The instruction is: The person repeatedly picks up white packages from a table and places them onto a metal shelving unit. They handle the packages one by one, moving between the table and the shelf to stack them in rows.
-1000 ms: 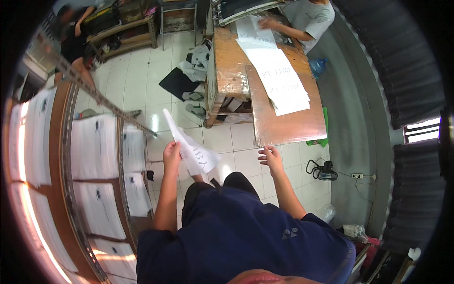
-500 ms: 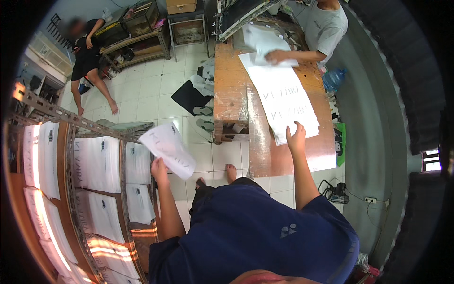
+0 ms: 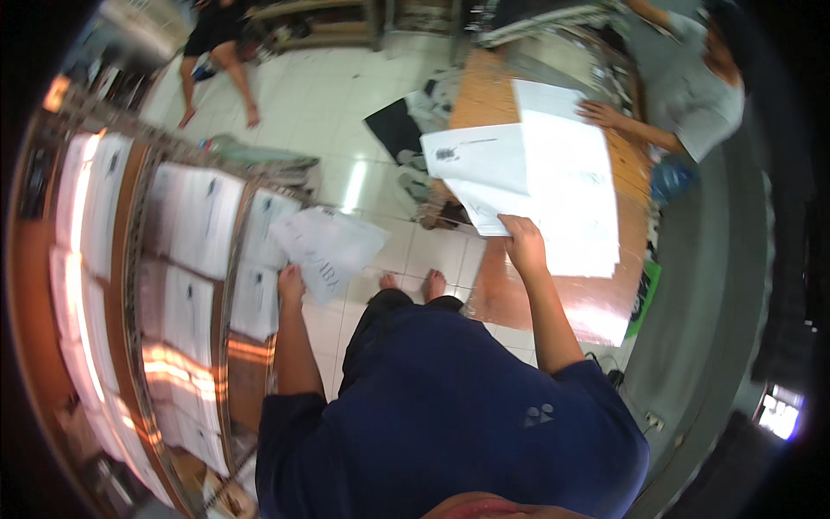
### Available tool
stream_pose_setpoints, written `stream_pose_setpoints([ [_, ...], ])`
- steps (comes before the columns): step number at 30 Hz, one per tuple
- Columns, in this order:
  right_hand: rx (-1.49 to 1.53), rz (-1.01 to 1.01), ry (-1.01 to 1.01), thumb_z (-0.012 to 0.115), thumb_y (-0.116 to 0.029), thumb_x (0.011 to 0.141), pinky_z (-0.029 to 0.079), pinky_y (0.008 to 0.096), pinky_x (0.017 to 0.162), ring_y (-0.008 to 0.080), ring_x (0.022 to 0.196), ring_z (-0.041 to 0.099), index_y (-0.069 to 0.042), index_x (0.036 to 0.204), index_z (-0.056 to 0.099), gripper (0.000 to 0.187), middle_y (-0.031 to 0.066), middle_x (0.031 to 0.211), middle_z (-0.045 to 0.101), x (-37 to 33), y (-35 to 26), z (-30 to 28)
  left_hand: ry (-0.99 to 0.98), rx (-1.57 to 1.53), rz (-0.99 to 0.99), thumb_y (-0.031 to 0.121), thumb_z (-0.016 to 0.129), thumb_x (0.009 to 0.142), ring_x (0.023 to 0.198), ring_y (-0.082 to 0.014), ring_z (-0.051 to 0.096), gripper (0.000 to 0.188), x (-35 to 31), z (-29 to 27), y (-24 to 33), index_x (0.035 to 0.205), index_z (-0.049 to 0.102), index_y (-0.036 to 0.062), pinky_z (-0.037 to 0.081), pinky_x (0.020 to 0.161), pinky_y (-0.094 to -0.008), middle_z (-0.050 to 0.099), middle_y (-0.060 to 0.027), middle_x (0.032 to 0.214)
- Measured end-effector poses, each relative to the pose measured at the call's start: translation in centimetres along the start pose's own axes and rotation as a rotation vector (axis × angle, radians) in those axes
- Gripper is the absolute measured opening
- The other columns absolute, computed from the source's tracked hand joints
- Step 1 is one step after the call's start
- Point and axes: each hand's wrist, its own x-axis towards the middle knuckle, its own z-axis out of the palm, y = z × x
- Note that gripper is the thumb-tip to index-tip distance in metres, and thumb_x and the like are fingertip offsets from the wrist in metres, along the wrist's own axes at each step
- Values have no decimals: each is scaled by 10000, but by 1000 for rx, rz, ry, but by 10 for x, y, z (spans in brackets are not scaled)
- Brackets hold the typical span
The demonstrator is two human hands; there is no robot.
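Shut on the corner of a thin white sheet (image 3: 335,246) with dark printing, my left hand (image 3: 291,284) is in front of the shelf rack. At the table's left edge my right hand (image 3: 526,246) pinches the near edge of another white sheet (image 3: 480,164), which is lifted and folded over with a small dark mark at its far corner. Beside it, a pile of white sheets (image 3: 575,199) lies on the wooden table. A co-worker's hand (image 3: 603,114) touches the far right side of that pile.
A metal rack (image 3: 223,346) at my left holds several stacks of white sheets (image 3: 199,212). The co-worker (image 3: 705,95) stands past the table (image 3: 553,307), below a screen frame (image 3: 553,22). Another person's legs (image 3: 233,73) show at the far left. Dark cloth (image 3: 393,130) and sandals (image 3: 413,186) lie on the floor.
My right hand has taken hold of a sheet and raised it leftward off the pile. The left hand's sheet has swung and lowered toward the rack. My view has shifted.
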Motion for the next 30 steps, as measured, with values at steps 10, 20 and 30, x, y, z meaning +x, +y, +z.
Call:
stream_pose_setpoints([
  [10,326,-7,-133,659,-47,789,521,378,702,339,800,651,-46,1040,660,251,175,930,667,72,-228,-32,172,-126,-90,133,518,950,820,-237,693,293,99,-40,-31,1209,520,-4,570,576,-316,624,-147,1096],
  [20,170,696,-228,614,-111,879,486,350,640,295,701,654,1,1002,661,173,200,789,654,97,-273,34,286,582,148,227,543,917,899,-292,664,259,244,-56,-97,1073,650,50,513,807,-372,670,-150,1038],
  [30,193,1046,-386,612,-81,869,487,305,637,173,687,646,7,1016,662,178,144,793,671,68,-224,157,472,980,133,358,412,957,855,-405,638,417,386,-87,-148,942,642,11,506,760,-479,671,-201,917],
])
